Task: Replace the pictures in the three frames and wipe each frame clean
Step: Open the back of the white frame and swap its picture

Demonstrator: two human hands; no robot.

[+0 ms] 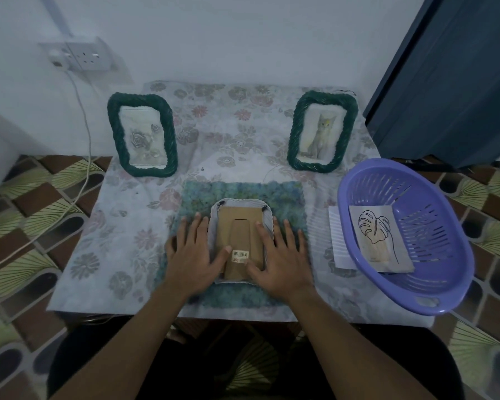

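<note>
frame face-down on cloth, two frames behind; basket right

Matt printed floral cloth, thin, lightly creased. Green towel w/ rough, nubbly pile. Face-down frame: matt brown cardboard back, ribbed white rim, prob. plastic. Left green frame and right green frame: twisted rope-like texture, slight sheen. Smooth purple plastic basket. Matt paper leaf print.

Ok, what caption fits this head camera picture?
Left hand and right hand rest on a face-down white frame; rose frame and cat frame stand behind, purple basket beside.
</note>
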